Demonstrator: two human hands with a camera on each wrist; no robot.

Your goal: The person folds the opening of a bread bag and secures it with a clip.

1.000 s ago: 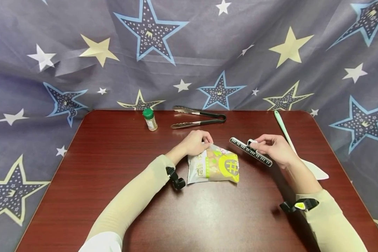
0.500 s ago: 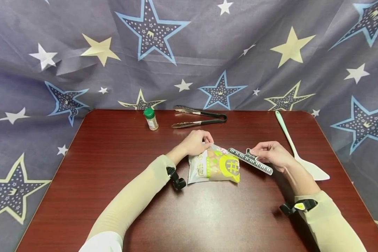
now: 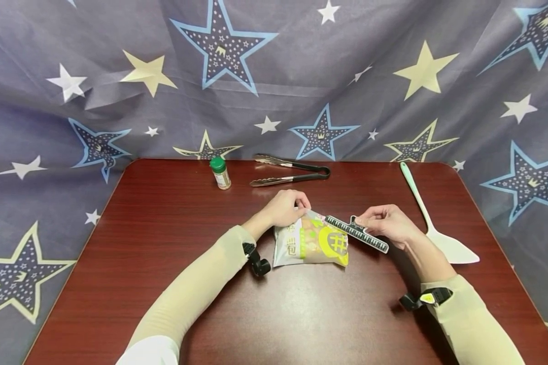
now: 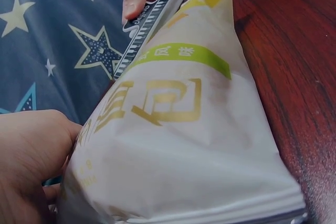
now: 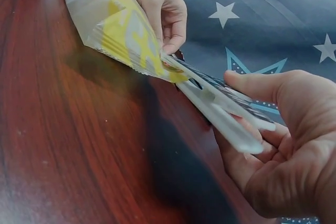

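Observation:
A white and yellow snack bag (image 3: 312, 246) lies on the table, green-banded and printed with characters. My left hand (image 3: 284, 209) pinches its far top edge between thumb and fingers. My right hand (image 3: 390, 224) holds a long clip (image 3: 357, 234) with a piano-key print, thumb and fingers squeezing its handle. In the right wrist view the clip's (image 5: 223, 98) two long bars stand apart, and the far corner of the bag (image 5: 123, 30) reaches between their ends. In the left wrist view the key-printed bar runs along the bag's (image 4: 173, 129) upper edge.
A spice bottle (image 3: 220, 173) with a green cap stands at the back left. Metal tongs (image 3: 310, 177) with black handles lie spread behind the bag. A white spatula (image 3: 449, 248) with a mint handle lies on the right. A starry cloth (image 3: 274, 76) hangs behind the table (image 3: 164, 243).
My right hand has brought the clip left and down, from apart beside the bag to overlapping its right top edge. My left hand keeps its pinch in place.

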